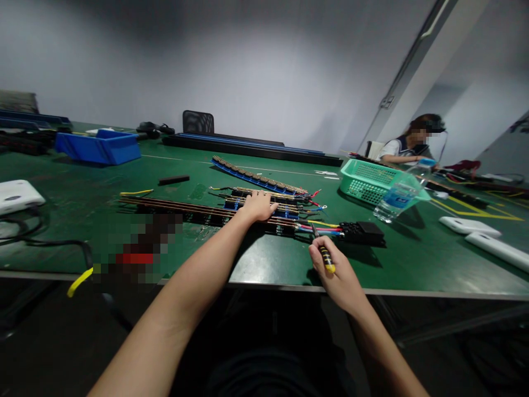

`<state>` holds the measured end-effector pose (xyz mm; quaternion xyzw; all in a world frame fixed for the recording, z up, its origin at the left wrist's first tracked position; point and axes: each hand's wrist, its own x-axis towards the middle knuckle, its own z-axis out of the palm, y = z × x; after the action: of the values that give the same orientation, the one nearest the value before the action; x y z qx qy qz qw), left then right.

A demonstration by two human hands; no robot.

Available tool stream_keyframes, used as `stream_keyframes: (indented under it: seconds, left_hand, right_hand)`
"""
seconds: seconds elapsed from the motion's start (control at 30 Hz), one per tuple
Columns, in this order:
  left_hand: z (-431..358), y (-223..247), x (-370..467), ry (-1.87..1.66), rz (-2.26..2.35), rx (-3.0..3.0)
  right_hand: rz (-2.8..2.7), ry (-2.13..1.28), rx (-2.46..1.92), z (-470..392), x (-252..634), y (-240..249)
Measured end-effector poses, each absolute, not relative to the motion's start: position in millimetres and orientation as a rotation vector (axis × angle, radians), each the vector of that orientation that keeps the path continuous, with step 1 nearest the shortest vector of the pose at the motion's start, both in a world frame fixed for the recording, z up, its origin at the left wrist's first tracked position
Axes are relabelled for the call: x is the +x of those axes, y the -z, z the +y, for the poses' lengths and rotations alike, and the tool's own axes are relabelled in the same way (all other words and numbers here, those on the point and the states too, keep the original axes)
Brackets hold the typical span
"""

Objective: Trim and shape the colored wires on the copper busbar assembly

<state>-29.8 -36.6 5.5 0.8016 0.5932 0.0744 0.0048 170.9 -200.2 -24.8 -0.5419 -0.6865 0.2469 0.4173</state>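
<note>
My left hand (259, 207) lies on a group of long dark strips with copper-coloured bars, its fingers spread over the blue-and-black pieces (289, 210). Wrapped in my right hand (333, 264) is a screwdriver (326, 259) with a black-and-yellow handle, its shaft pointing up toward the wires. Red, blue and yellow wires (320, 227) run from the nearest long strip (198, 212) into a black connector block (363, 232). Behind my left hand, a separate blue strip with copper bars (256, 177) lies slanted on the table.
A green basket (366, 179) and a water bottle (394, 198) stand at the right, with white devices (471, 226) beyond. A blue bin (101, 148) is at the back left. Black cables (53, 241) lie left. A person (407, 144) sits at the far right.
</note>
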Motion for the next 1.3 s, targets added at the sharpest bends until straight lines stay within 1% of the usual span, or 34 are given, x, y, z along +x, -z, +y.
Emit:
stream_keyframes:
  seconds: [0.2, 0.73, 1.3]
  left_hand:
    - [-36, -5, -29, -0.248, 1.868, 2.479]
    - [-34, -4, -30, -0.222, 1.868, 2.494]
    - [-40, -8, -28, -0.213, 1.877, 2.504]
  right_hand:
    - [-1.665, -0.726, -1.328, -199, 174, 30]
    - [-1.614, -0.81, -1.282, -198, 180, 37]
    - [-1.585, -0.749, -1.3, -201, 180, 42]
